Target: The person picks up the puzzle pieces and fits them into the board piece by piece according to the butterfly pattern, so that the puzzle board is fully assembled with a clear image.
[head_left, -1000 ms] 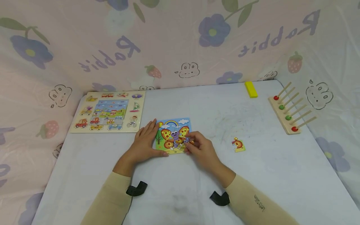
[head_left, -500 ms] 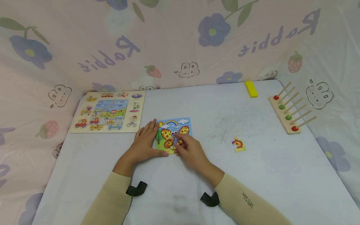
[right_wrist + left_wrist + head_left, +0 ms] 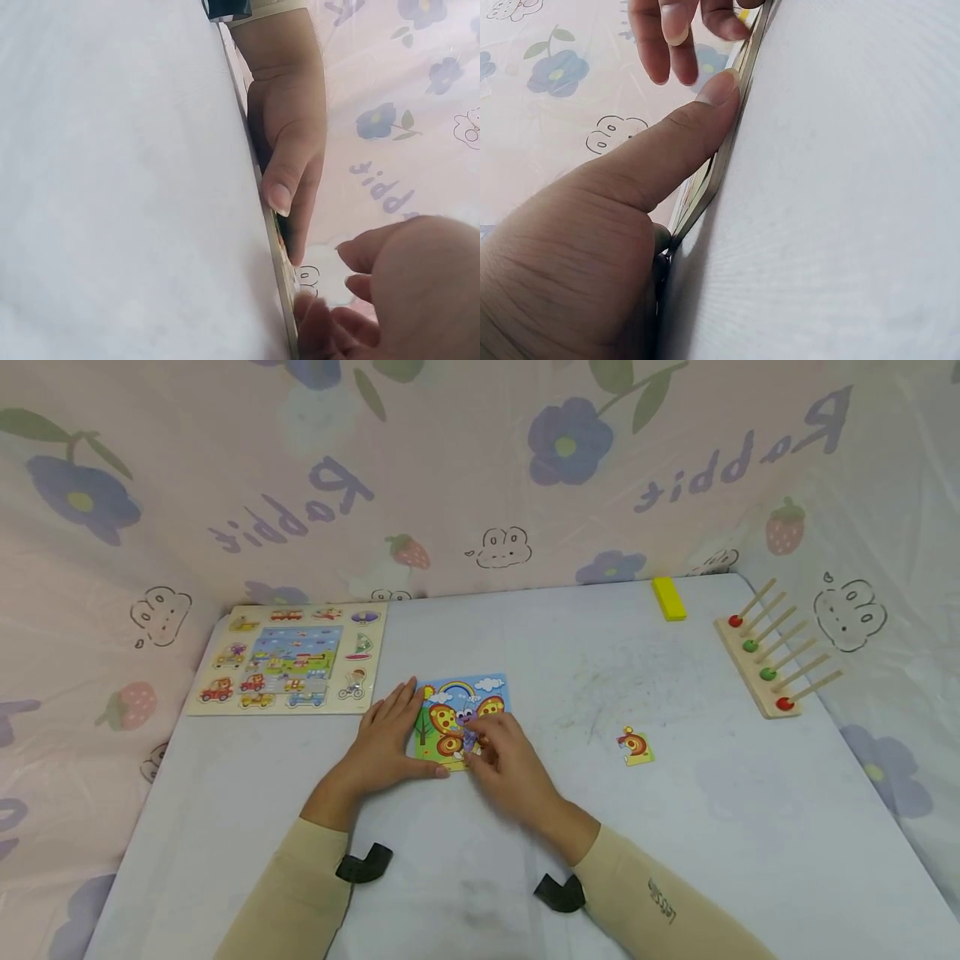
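A butterfly jigsaw puzzle (image 3: 450, 687) lies flat on the white table in the head view. My left hand (image 3: 381, 747) rests along its left side, fingers straight, with the thumb (image 3: 720, 88) on the board's near edge. Over the lower middle of the picture, my right hand (image 3: 517, 772) has index finger and thumb bent around a small purple puzzle piece (image 3: 470, 741). Its fingers hide the puzzle's lower right part. Further right lies a loose puzzle piece (image 3: 636, 747) with a brown-and-yellow wing pattern.
A vehicle puzzle board (image 3: 285, 704) lies at the back left. A yellow block (image 3: 668, 599) stands near the back edge. At the right is a wooden peg rack (image 3: 757, 668) with red and green beads. A printed curtain (image 3: 450, 460) rises behind the table.
My right hand has moved left across the puzzle with the purple piece, then almost stopped over the lower middle. My left hand and the loose piece have stayed put.
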A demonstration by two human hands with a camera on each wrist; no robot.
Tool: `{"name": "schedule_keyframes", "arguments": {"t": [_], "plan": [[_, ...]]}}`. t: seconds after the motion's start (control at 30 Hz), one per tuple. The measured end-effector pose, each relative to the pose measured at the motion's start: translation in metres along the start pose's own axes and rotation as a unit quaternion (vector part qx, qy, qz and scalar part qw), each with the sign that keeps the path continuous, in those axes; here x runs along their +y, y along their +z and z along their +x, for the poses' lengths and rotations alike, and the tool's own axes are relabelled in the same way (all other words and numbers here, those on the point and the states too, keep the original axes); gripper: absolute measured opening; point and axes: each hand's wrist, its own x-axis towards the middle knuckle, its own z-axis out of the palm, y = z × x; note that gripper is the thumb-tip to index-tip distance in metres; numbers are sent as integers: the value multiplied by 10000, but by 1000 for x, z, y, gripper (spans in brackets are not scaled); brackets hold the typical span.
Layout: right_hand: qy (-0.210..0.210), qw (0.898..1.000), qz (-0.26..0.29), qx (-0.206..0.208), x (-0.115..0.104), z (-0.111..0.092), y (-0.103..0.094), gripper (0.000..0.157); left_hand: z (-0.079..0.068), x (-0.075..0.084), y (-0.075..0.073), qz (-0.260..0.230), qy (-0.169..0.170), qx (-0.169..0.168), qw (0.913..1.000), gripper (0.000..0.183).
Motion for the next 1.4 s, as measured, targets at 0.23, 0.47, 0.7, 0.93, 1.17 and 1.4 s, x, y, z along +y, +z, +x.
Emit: {"name": "schedule_keyframes", "arguments": {"t": [0.23, 0.47, 0.7, 0.93, 1.17, 1.4], "plan": [[-758, 9841, -1480, -626, -4, -3, -1, 42, 0, -2, 1, 99, 54, 0, 9999, 139], [-559, 9495, -2487, -1831, -13, -8, -1, 54, 0, -2, 2, 101, 56, -15, 9999, 138], [-585, 9433, -2786, -1709, -15, -8, -1, 51, 0, -1, 2, 96, 52, 9, 9999, 138], [-726, 9449, -2789, -1552, -13, -8, -1, 49, -1, 0, 1, 65, 45, 19, 10000, 138], [-723, 9497, -2642, -1518, -11, -8, -1, 50, -1, -1, 0, 36, 104, 38, 9999, 138], [-649, 9621, -2039, -1689, -6, -13, -6, 53, -1, -3, 2, 15, 131, 38, 9999, 138]]}}
